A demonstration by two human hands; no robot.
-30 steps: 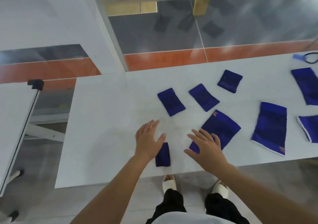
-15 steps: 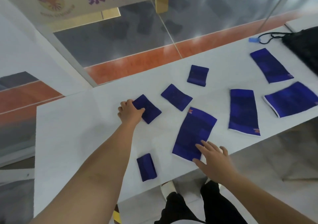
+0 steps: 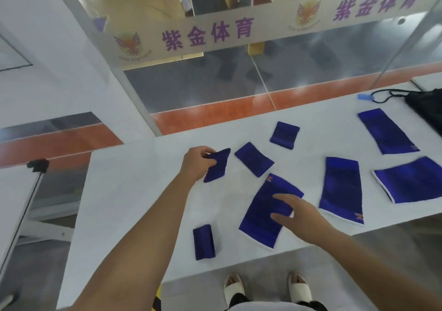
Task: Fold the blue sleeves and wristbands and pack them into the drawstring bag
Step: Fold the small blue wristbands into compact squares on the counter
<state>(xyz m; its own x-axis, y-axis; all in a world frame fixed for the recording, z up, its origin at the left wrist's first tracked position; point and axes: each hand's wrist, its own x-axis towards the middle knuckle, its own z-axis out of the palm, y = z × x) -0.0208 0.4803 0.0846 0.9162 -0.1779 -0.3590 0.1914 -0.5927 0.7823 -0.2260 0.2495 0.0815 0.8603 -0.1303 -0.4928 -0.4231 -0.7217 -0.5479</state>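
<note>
My left hand (image 3: 195, 164) pinches a blue wristband (image 3: 216, 166) by its upper left corner and holds it lifted off the white table (image 3: 134, 198). My right hand (image 3: 299, 217) hovers open over the nearest blue sleeve (image 3: 263, 215), fingers spread. A folded wristband (image 3: 203, 241) lies near the front edge. Two more wristbands (image 3: 254, 159) (image 3: 284, 135) lie flat further back. Three other sleeves (image 3: 340, 188) (image 3: 410, 182) (image 3: 387, 131) lie to the right. The black drawstring bag (image 3: 428, 109) sits at the far right edge, partly cut off.
A blue toggle and black cord (image 3: 366, 96) lie by the bag. A glass wall with a lettered band (image 3: 205, 35) stands behind the table. Another white table (image 3: 14, 205) stands to the left. My slippered feet (image 3: 265, 286) show below the front edge.
My left hand has closed on the wristband it was touching and lifted it off the table. My right hand moved up from the sleeve's lower edge to its middle. The view tilted upward.
</note>
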